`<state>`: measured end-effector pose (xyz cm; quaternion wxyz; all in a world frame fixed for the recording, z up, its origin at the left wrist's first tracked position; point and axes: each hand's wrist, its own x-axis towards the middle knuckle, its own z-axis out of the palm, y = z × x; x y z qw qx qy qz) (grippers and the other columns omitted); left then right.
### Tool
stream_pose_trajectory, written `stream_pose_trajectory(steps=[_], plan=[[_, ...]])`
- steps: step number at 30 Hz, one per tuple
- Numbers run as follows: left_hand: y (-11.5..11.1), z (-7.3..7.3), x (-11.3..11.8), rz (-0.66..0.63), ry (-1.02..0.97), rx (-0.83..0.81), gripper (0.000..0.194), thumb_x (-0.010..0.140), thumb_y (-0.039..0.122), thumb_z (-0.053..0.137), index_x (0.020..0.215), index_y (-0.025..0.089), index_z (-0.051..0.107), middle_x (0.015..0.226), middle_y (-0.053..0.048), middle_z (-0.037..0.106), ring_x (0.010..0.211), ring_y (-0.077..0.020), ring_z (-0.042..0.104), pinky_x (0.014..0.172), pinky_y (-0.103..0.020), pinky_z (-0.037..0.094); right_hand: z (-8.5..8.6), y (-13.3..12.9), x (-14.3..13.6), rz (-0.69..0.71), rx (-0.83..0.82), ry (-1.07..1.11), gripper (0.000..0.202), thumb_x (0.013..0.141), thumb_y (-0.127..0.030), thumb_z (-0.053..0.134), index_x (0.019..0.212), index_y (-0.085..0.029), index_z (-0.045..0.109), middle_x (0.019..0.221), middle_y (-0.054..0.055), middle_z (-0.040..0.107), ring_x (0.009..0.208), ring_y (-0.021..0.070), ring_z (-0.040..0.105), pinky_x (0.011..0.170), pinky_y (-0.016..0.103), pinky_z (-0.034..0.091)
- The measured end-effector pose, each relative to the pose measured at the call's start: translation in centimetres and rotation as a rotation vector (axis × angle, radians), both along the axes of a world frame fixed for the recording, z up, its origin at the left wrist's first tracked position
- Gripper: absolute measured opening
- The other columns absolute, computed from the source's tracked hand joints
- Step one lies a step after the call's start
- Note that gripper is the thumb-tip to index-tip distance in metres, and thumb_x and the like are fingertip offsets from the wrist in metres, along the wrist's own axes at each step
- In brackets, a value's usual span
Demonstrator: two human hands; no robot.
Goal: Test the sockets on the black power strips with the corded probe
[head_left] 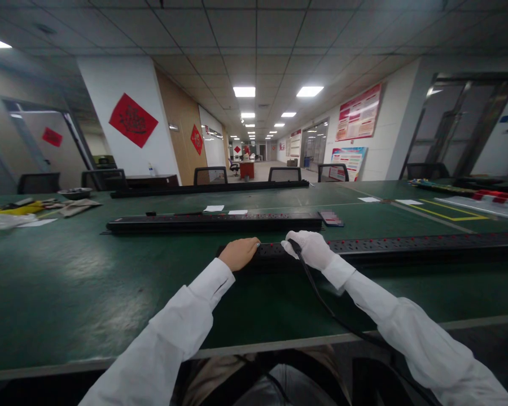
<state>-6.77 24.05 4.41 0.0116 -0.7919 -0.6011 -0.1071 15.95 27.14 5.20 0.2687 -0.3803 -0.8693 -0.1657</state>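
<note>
A long black power strip with sockets and small red switches lies across the green table and runs off to the right. My left hand, ungloved, grips its left end, with the fingertips curled over the top. In a white glove, my right hand is closed round a black power plug over the sockets. From the plug a black cable drops over the table's front edge. The gloved fingers hide the plug's tip, so I cannot tell whether it sits in a socket.
Behind the strip lies another black power strip, with a phone-like flat object at its right end. Farther back is a long black bar. Yellow and beige items lie at far left. Chairs line the far side.
</note>
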Motion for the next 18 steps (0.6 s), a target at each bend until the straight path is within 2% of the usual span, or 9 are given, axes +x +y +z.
stream_pose_trajectory(steps=[7, 12, 15, 18], plan=[[0.2, -0.3, 0.0, 0.021, 0.034, 0.031, 0.034, 0.091, 0.033, 0.022, 0.107, 0.025, 0.051, 0.103, -0.004, 0.062, 0.096, -0.0196, 0.057, 0.083, -0.034, 0.041, -0.7, 0.1, -0.3, -0.031, 0.094, 0.052, 0.041, 0.086, -0.044, 0.032, 0.076, -0.018, 0.062, 0.064, 0.004, 0.059, 0.06, 0.0102, 0.051, 0.059, 0.02, 0.029], [0.3, -0.5, 0.0, 0.023, 0.027, 0.042, 0.036, 0.091, 0.033, 0.021, 0.104, 0.024, 0.053, 0.1, -0.004, 0.062, 0.093, -0.0192, 0.058, 0.081, -0.032, 0.042, 0.4, -0.1, -0.2, -0.04, 0.17, 0.247, 0.035, 0.084, -0.042, 0.036, 0.079, -0.02, 0.063, 0.066, 0.003, 0.06, 0.064, 0.0113, 0.053, 0.063, 0.02, 0.033], [0.1, -0.4, 0.0, 0.028, 0.033, 0.057, 0.036, 0.091, 0.033, 0.02, 0.101, 0.023, 0.053, 0.099, -0.004, 0.063, 0.092, -0.0192, 0.058, 0.079, -0.031, 0.043, 1.2, -0.3, -0.5, 0.03, 0.089, 0.394, 0.033, 0.085, -0.041, 0.036, 0.081, -0.02, 0.062, 0.069, 0.002, 0.061, 0.066, 0.011, 0.054, 0.065, 0.019, 0.035], [-0.1, -0.2, 0.1, 0.036, 0.047, 0.058, 0.037, 0.091, 0.033, 0.019, 0.101, 0.023, 0.052, 0.098, -0.004, 0.063, 0.089, -0.0198, 0.059, 0.075, -0.032, 0.044, 1.0, -0.3, -1.5, 0.182, -0.115, 0.373, 0.033, 0.085, -0.04, 0.034, 0.081, -0.02, 0.061, 0.066, 0.0, 0.06, 0.061, 0.0096, 0.054, 0.061, 0.018, 0.036]])
